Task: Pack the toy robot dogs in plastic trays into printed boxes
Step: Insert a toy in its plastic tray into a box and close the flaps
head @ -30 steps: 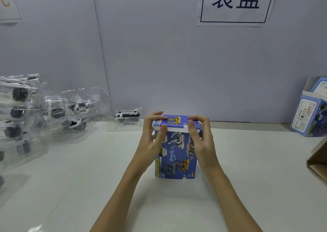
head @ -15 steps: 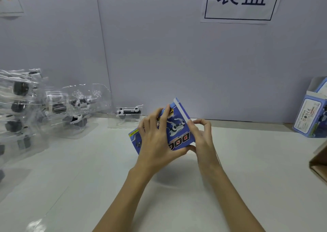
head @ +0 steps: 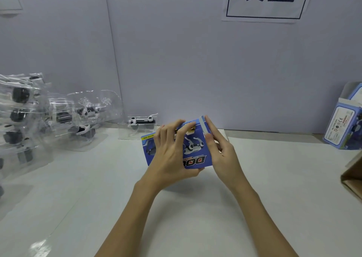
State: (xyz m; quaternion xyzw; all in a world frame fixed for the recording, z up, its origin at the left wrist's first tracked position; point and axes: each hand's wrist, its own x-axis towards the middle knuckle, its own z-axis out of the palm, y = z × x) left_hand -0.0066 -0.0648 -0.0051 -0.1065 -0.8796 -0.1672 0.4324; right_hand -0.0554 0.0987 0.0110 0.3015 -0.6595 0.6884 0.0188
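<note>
A blue printed box with robot dog pictures is held tilted above the white table, its print upside down to me. My left hand grips it across the front face, fingers over the top edge and thumb under the lower edge. My right hand lies against the box's right side with its fingers straight along the end flap. A toy robot dog in a clear plastic tray stands at the wall behind the box. More clear trays with dogs are piled at the left.
A stack of clear trays fills the far left of the table. Another printed box with its top open stands at the right by the wall. A brown cardboard carton's corner juts in at the right edge.
The box stood upright on the table with both hands at its top flap. It has since been lifted and tipped over to the left, and now my left hand covers its front.
</note>
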